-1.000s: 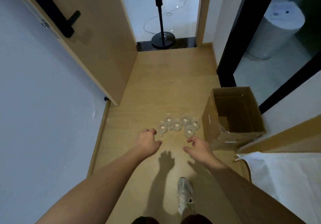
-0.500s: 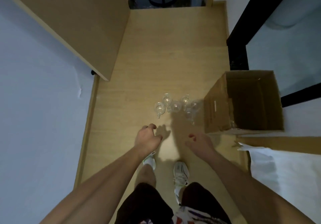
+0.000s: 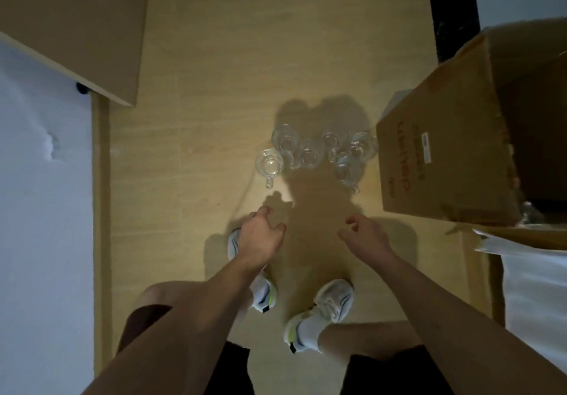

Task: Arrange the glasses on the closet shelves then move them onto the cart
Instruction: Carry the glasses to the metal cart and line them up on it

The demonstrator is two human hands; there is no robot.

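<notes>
Several clear glass cups with handles (image 3: 310,157) stand clustered on the wooden floor, partly in my shadow. The leftmost cup (image 3: 270,164) has its handle pointing toward me. My left hand (image 3: 260,238) hovers short of the cluster with loosely curled fingers and holds nothing. My right hand (image 3: 365,238) hangs beside it, also empty with relaxed, spread fingers. Both hands are apart from the glasses.
An open cardboard box (image 3: 454,161) sits right of the glasses. An open wooden door (image 3: 76,26) stands at the upper left beside a white wall (image 3: 40,210). White fabric (image 3: 534,287) lies at the right. My shoes (image 3: 322,308) stand below the hands.
The view has tilted down and come closer to the floor as I bend. The glasses now look larger and nearer. Both hands stay empty and lowered toward them.
</notes>
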